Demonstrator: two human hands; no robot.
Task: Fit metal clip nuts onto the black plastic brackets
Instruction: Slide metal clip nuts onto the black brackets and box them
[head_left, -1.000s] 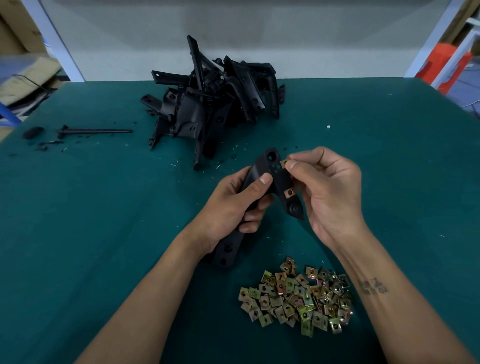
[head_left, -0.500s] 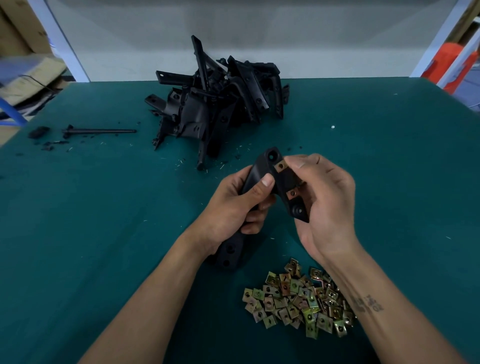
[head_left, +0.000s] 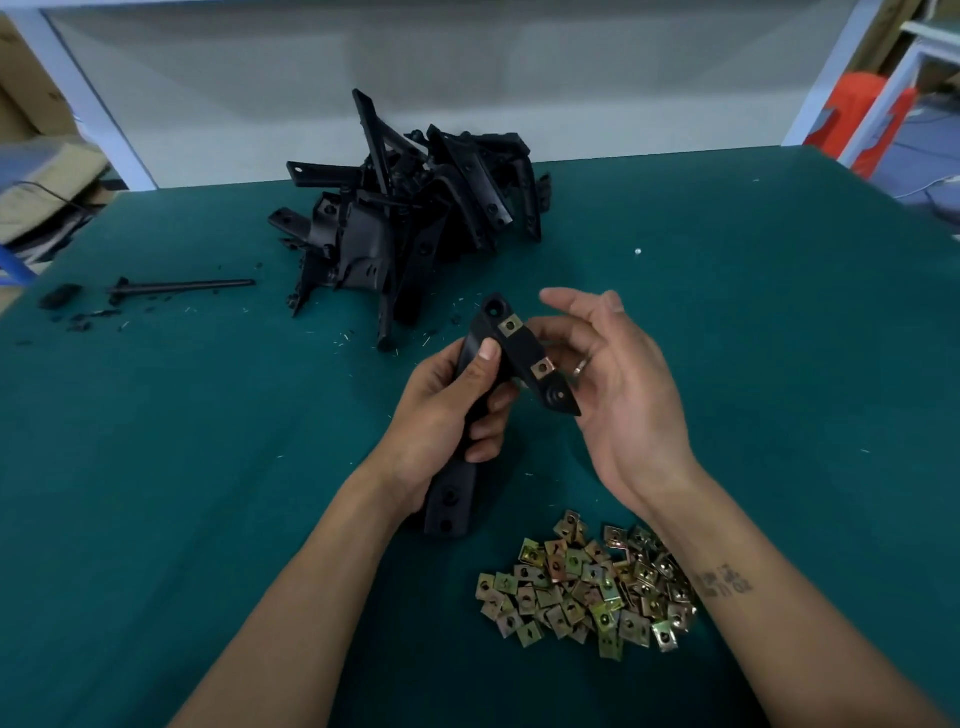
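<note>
My left hand (head_left: 447, 410) grips a black plastic bracket (head_left: 452, 499) by its long arm, held above the green table. Two metal clip nuts sit on the bracket's short arm, one near the bend (head_left: 510, 326) and one lower (head_left: 542, 368). My right hand (head_left: 623, 395) is just right of the bracket with fingers spread and relaxed, holding nothing; its fingers lie behind the short arm. A pile of loose clip nuts (head_left: 587, 587) lies on the table below my right wrist.
A heap of black brackets (head_left: 410, 218) is stacked at the back centre of the green table (head_left: 156, 467). A black rod (head_left: 182, 286) and black crumbs lie at the left. An orange object (head_left: 862, 119) stands off the table's far right corner.
My right hand pressed the upper clip nut onto the bracket, then let go and opened, drawing back to the right. The left hand kept its grip on the bracket.
</note>
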